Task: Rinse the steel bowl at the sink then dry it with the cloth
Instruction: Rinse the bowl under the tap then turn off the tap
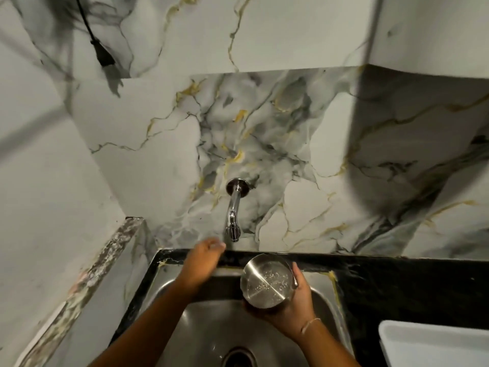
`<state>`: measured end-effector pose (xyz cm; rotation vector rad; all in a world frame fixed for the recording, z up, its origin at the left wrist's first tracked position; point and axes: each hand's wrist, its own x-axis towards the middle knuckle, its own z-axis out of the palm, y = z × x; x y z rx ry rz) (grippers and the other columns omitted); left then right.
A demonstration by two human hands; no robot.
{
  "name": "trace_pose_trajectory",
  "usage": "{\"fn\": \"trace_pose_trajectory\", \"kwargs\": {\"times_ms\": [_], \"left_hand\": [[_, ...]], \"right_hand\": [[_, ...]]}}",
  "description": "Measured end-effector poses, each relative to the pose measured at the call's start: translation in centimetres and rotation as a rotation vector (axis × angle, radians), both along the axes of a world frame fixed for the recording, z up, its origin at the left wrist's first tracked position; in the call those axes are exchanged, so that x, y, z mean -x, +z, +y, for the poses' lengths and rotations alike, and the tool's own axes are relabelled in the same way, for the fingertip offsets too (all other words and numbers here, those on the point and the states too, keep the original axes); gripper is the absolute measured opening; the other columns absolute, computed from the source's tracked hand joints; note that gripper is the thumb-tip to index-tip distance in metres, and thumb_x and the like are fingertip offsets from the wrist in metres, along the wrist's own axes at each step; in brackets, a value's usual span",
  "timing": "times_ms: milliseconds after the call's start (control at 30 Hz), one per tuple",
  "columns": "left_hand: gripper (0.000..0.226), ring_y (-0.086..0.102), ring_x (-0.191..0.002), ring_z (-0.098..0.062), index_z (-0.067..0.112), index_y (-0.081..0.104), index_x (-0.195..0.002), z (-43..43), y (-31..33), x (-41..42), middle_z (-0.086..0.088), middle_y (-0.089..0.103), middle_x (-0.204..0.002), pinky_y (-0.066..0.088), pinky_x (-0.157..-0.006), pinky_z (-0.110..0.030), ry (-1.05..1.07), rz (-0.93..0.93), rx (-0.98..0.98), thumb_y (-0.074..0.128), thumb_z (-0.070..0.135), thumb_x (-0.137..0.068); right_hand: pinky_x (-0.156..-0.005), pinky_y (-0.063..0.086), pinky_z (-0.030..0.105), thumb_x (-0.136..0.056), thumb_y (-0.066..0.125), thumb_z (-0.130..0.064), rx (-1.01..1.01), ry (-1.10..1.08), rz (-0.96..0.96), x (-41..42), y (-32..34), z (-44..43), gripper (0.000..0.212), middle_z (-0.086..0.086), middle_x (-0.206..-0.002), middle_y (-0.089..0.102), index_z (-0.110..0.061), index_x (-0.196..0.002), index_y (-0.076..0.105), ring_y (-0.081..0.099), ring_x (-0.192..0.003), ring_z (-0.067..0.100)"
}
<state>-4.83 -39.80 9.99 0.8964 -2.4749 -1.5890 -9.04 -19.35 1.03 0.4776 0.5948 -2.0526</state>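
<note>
The steel bowl (pixel 267 280) is held upright over the back of the steel sink (pixel 211 324), with small grains or droplets scattered on its inner bottom. My right hand (pixel 291 311) cups it from below and from the right side. My left hand (pixel 205 260) is stretched out toward the chrome tap (pixel 232 215), its fingertips just left of the spout, holding nothing; I cannot tell whether they touch the tap. No water runs from the tap. No cloth is in view.
The tap comes out of a marble-patterned wall. A black counter (pixel 397 284) frames the sink, with a white tray (pixel 434 343) at the lower right. The drain (pixel 238 357) is at the bottom. A black cord (pixel 100 49) hangs at the upper left.
</note>
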Motion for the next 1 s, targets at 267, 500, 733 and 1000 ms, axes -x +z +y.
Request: {"fn": "trace_pose_trajectory", "kwargs": {"times_ms": [267, 500, 733, 1000], "left_hand": [[0.037, 0.066, -0.054, -0.001, 0.022, 0.075, -0.078, -0.3, 1.0, 6.2, 0.007, 0.071, -0.057, 0.055, -0.056, -0.026, -0.015, 0.078, 0.393, 0.075, 0.058, -0.073], [0.029, 0.056, -0.053, -0.014, 0.016, 0.059, -0.066, -0.8, -0.1, 7.9, 0.002, 0.059, -0.057, 0.038, -0.046, -0.026, -0.048, 0.046, 0.446, 0.066, 0.043, -0.076], [0.029, 0.057, -0.065, -0.016, 0.016, 0.046, -0.098, -1.1, -0.2, 8.7, 0.001, 0.057, -0.074, 0.041, -0.053, -0.030, -0.188, -0.001, 0.377, 0.058, 0.038, -0.084], [0.041, 0.054, -0.065, -0.009, 0.013, 0.029, -0.119, -2.6, 0.6, 8.7, 0.000, 0.053, -0.079, 0.047, -0.058, -0.027, -0.406, -0.034, 0.168, 0.056, 0.029, -0.095]], "right_hand": [[-0.108, 0.036, 0.073, -0.072, 0.069, -0.064, 0.090, 0.054, -0.016, 4.4, -3.1, -5.9, 0.074, 0.032, -0.134, 0.062, -0.007, -0.119, 0.073, 0.057, -0.122, 0.055], [-0.109, 0.037, 0.070, -0.077, 0.063, -0.066, 0.055, 0.128, -0.020, 4.0, -4.6, -8.5, 0.072, 0.028, -0.132, 0.064, -0.011, -0.123, 0.070, 0.049, -0.130, 0.051], [-0.090, 0.051, 0.069, -0.071, 0.070, -0.063, -0.079, 0.151, -0.055, 3.9, -6.8, -7.8, 0.070, 0.029, -0.116, 0.072, -0.015, -0.121, 0.068, 0.054, -0.122, 0.050], [-0.100, 0.046, 0.069, -0.072, 0.071, -0.061, 0.044, 0.116, -0.069, 6.1, -6.0, -8.8, 0.071, 0.030, -0.121, 0.070, -0.015, -0.125, 0.066, 0.051, -0.126, 0.051]]}}
